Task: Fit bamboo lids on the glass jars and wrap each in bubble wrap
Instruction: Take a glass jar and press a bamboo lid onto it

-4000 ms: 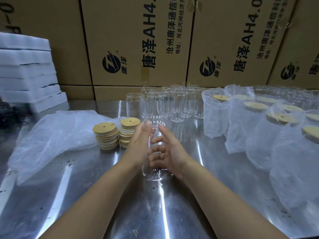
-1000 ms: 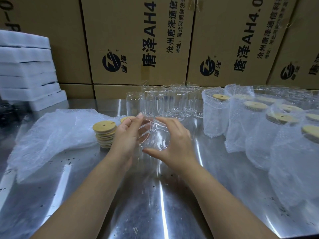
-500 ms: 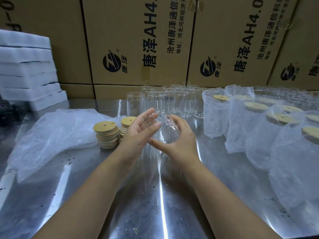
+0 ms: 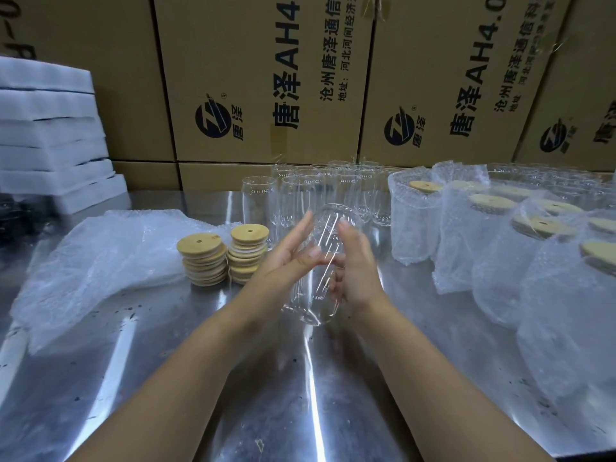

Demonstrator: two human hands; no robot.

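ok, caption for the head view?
Left hand and right hand hold a clear glass jar over the metal table, beside stacked round bamboo lids.

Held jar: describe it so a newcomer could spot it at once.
On the steel table, in front of the cluster of upright bare jars, find the two hands. The jar between left hand and right hand is the only one off the table and tilted, lidless and unwrapped.

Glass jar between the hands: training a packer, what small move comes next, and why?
Probably the left hand should take a top bamboo lid: the glass jar between it and the right hand has none, and the stacks stand beside it.
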